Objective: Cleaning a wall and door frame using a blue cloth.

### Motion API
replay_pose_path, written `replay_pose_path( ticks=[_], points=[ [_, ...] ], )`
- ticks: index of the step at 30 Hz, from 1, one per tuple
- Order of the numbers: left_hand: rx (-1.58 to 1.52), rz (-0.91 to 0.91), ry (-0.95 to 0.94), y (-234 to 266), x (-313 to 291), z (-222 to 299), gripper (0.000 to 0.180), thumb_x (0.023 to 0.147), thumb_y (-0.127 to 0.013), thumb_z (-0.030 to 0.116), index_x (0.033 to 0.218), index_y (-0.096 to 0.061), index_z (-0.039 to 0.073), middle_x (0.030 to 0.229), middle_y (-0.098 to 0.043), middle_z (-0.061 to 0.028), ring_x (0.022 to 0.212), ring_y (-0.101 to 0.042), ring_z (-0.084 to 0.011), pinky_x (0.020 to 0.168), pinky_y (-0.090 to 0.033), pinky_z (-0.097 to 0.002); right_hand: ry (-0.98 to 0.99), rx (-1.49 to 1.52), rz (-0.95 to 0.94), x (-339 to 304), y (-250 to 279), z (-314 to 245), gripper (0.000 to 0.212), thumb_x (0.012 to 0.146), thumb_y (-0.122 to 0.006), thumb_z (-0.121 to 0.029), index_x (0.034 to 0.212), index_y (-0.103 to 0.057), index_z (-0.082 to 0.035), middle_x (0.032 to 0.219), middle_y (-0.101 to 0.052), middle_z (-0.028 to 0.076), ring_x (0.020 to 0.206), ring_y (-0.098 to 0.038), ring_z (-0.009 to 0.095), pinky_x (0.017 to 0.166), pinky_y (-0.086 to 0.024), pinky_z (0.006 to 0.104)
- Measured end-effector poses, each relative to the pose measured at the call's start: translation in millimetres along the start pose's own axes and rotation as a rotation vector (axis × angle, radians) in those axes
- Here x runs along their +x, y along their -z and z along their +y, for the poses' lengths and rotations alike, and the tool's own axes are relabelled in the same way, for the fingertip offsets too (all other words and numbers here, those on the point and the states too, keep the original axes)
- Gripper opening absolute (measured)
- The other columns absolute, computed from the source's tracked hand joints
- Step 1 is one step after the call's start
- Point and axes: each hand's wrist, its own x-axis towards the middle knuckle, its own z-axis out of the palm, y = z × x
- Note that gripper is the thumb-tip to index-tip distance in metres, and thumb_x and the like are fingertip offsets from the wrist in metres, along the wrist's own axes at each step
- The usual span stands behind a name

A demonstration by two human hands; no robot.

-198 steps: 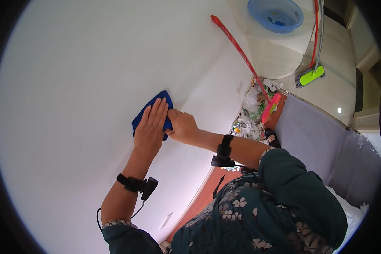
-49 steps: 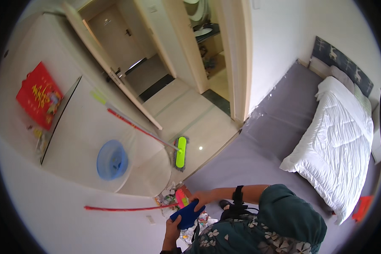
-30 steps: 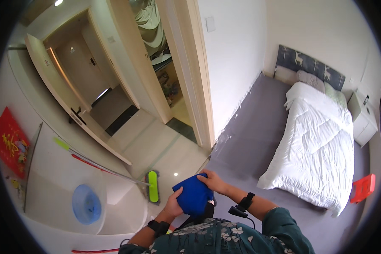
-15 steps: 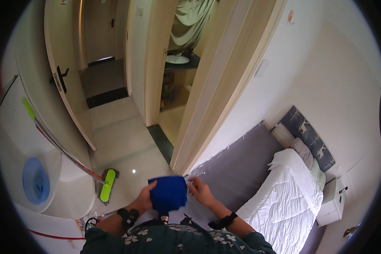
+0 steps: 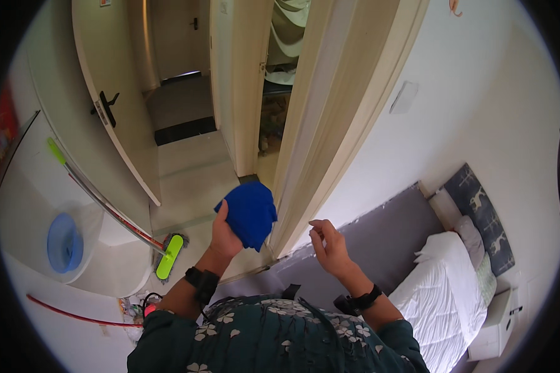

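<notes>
A folded blue cloth (image 5: 253,214) is held up in front of me, its lower corner hanging loose. Its left edge is gripped by my left hand (image 5: 226,237), thumb on the near face and the other fingers hidden behind the cloth. To the right, apart from the cloth, my right hand (image 5: 331,250) is raised with its fingers bent and spread, and nothing shows in it. Dark bands circle both wrists.
At left, a mop (image 5: 170,256) with a green head leans by a curved white shelf bearing a blue basin (image 5: 65,242). An open door (image 5: 121,105) stands ahead, beside a wooden door frame (image 5: 330,93). A bed with a white quilt (image 5: 438,298) lies at right.
My left hand has lifted the cloth higher and tilted it. The right hand has moved away from the cloth's edge, to the right and up. The view has shifted too.
</notes>
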Motion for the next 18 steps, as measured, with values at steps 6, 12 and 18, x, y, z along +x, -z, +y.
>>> replay_pose_path(
  ticks=[6,12,18],
  points=[
    [0.157,-0.040,-0.238,-59.2,49.7,8.7,0.059,0.106,-0.042,0.050,0.144,-0.047,0.006,0.139,-0.058,-0.0093,0.124,-0.056,-0.0238,0.107,-0.044,-0.0399,0.408,-0.144,0.073,53.8,25.3,-8.5,0.027,0.087,-0.063,0.004,0.114,-0.059,0.004,0.094,-0.060,0.020,0.081,-0.060,0.033,0.069,-0.050,0.0395],
    [0.175,-0.157,-0.347,-114.5,151.6,1.1,0.057,0.105,-0.046,0.050,0.142,-0.049,0.008,0.130,-0.061,-0.0042,0.117,-0.057,-0.0170,0.102,-0.044,-0.0341,0.585,-0.260,0.222,106.2,37.1,-28.9,0.041,0.078,-0.068,0.005,0.117,-0.059,0.005,0.106,-0.060,0.018,0.094,-0.059,0.037,0.082,-0.050,0.0430],
    [0.503,-0.124,-0.389,-121.7,233.1,0.2,0.064,0.106,-0.042,0.050,0.151,-0.037,0.004,0.145,-0.050,-0.0085,0.130,-0.048,-0.0175,0.112,-0.035,-0.0339,0.701,-0.425,0.187,146.7,16.2,-43.7,0.048,0.069,-0.070,0.004,0.117,-0.061,0.005,0.110,-0.061,0.017,0.097,-0.062,0.035,0.082,-0.051,0.0419]
  ],
)
